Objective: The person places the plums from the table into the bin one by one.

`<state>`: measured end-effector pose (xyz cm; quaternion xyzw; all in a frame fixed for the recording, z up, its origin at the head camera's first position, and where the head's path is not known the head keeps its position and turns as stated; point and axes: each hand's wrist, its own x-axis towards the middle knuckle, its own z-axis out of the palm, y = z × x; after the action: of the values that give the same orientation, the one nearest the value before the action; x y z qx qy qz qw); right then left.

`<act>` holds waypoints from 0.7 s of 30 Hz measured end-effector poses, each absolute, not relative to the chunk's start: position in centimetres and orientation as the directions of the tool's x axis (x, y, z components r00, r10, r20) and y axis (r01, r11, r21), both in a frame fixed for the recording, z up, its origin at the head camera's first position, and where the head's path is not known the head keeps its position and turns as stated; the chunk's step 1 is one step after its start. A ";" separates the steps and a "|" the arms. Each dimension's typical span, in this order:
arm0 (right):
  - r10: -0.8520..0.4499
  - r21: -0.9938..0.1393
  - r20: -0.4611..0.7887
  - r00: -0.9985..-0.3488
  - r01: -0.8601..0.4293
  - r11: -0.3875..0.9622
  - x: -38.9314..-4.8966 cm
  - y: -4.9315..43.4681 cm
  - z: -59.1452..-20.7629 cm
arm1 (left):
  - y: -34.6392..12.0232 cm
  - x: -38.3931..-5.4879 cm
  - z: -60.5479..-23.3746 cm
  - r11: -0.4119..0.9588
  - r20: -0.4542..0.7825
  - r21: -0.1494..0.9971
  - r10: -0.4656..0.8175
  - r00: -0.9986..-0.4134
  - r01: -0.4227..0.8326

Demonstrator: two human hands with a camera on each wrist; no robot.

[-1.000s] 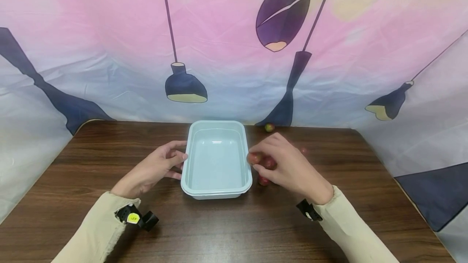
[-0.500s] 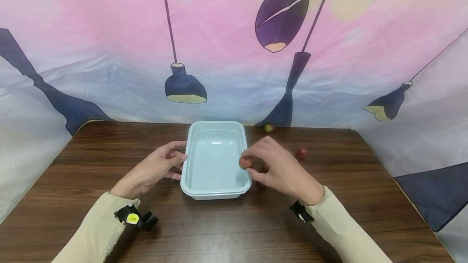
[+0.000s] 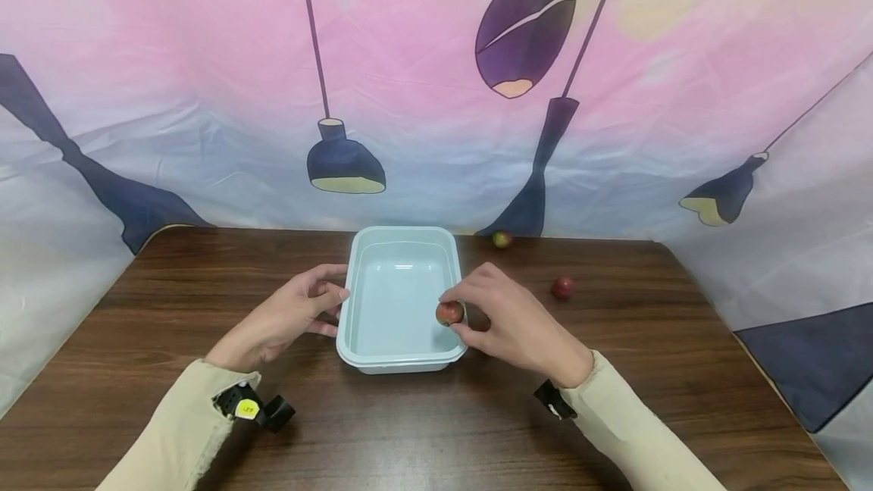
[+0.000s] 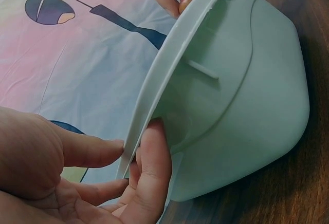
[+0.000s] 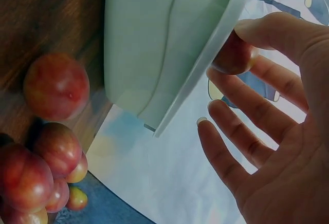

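Observation:
A pale blue-green plastic basin [image 3: 405, 360] stands on the wooden table, its inside bare in the head view. My left hand [image 3: 280, 317] pinches the basin's left rim, thumb on top and fingers beneath, as the left wrist view shows. Between the thumb and index finger of my right hand [image 3: 518, 324] is a reddish plum [image 3: 449, 314], held over the basin's right edge. The right wrist view shows this plum [image 5: 235, 57] overlapping the rim, with the other fingers spread.
Several plums [image 5: 55, 87] lie on the table right of the basin, hidden under my right hand in the head view. Farther out are a red plum [image 3: 562, 287] and, by the backdrop, a greenish-red one [image 3: 502, 239]. A printed cloth [image 3: 423, 97] hangs behind the table.
My right hand has moved left with the plum, from above the other plums to over the basin's right edge. The left hand and basin have stayed in place.

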<state>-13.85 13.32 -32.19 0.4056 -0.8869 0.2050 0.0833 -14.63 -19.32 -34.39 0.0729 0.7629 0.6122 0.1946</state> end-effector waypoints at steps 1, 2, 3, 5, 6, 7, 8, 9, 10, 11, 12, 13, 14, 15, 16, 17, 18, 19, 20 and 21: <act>-0.685 -0.293 0.315 -0.657 -0.754 0.588 -13.8 13.3 -32.2 | -19.3 -14.6 -34.4 0.239 -0.208 0.963 0.349 -0.914 -0.127; -0.683 -0.292 0.312 -0.660 -0.751 0.592 -13.8 13.3 -32.2 | -19.3 -14.6 -34.4 0.239 -0.208 0.963 0.349 -0.914 -0.128; -0.680 -0.290 0.307 -0.665 -0.747 0.599 -13.8 13.3 -32.3 | -19.3 -14.6 -34.4 0.238 -0.207 0.963 0.350 -0.914 -0.127; -0.673 -0.286 0.293 -0.679 -0.734 0.616 -13.7 13.4 -32.3 | -19.3 -14.6 -34.4 0.238 -0.208 0.963 0.350 -0.913 -0.128; -0.668 -0.284 0.286 -0.687 -0.727 0.625 -13.6 13.4 -32.3 | -19.3 -14.6 -34.4 0.238 -0.208 0.963 0.350 -0.914 -0.128; -0.663 -0.285 0.280 -0.694 -0.720 0.633 -13.6 13.5 -32.3 | -19.3 -14.7 -34.4 0.239 -0.208 0.963 0.350 -0.914 -0.128; -0.659 -0.289 0.273 -0.701 -0.713 0.639 -13.6 13.5 -32.3 | -19.3 -14.7 -34.4 0.239 -0.208 0.963 0.350 -0.913 -0.128; -0.654 -0.292 0.271 -0.707 -0.707 0.644 -13.6 13.6 -32.3 | -19.3 -14.7 -34.4 0.240 -0.208 0.962 0.350 -0.913 -0.128; -0.650 -0.296 0.271 -0.709 -0.704 0.645 -13.5 13.7 -32.3 | -19.3 -14.7 -34.4 0.241 -0.209 0.962 0.350 -0.913 -0.128; -0.647 -0.298 0.274 -0.712 -0.702 0.647 -13.5 13.8 -32.3 | -19.3 -14.7 -34.4 0.242 -0.209 0.962 0.350 -0.913 -0.127; -0.641 -0.300 0.278 -0.716 -0.698 0.650 -13.5 13.9 -32.3 | -19.3 -14.7 -34.4 0.242 -0.208 0.962 0.350 -0.913 -0.126; -0.635 -0.301 0.284 -0.718 -0.696 0.652 -13.4 14.0 -32.3 | -19.3 -14.7 -34.4 0.242 -0.207 0.962 0.350 -0.914 -0.125; -0.630 -0.302 0.289 -0.720 -0.693 0.654 -13.4 14.1 -32.3 | -19.3 -14.7 -34.4 0.241 -0.206 0.963 0.351 -0.914 -0.125; -0.627 -0.301 0.295 -0.721 -0.693 0.655 -13.3 14.2 -32.2 | -19.3 -14.7 -34.4 0.240 -0.205 0.963 0.351 -0.914 -0.124; -0.625 -0.299 0.300 -0.721 -0.693 0.656 -13.3 14.3 -32.2 | -19.4 -14.7 -34.4 0.238 -0.204 0.963 0.351 -0.914 -0.124; -0.623 -0.299 0.304 -0.721 -0.693 0.656 -13.2 14.4 -32.2 | -19.4 -14.7 -34.4 0.236 -0.203 0.964 0.352 -0.914 -0.123; -0.622 -0.297 0.307 -0.720 -0.694 0.656 -13.2 14.5 -32.2 | -19.4 -14.7 -34.4 0.234 -0.202 0.964 0.352 -0.914 -0.123; -0.622 -0.293 0.312 -0.718 -0.696 0.656 -13.1 14.6 -32.2 | -19.4 -14.7 -34.4 0.233 -0.201 0.965 0.353 -0.914 -0.123; -0.623 -0.290 0.313 -0.717 -0.696 0.656 -13.1 14.7 -32.1 | -19.4 -14.7 -34.5 0.232 -0.201 0.965 0.354 -0.913 -0.122; -0.624 -0.288 0.314 -0.716 -0.697 0.656 -13.1 14.8 -32.1 | -19.4 -14.7 -34.5 0.232 -0.200 0.965 0.354 -0.914 -0.122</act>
<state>-13.07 14.81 -32.15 0.3648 -0.9052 0.1967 0.0940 -14.67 -19.42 -34.46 0.0763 0.7606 0.6150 0.1934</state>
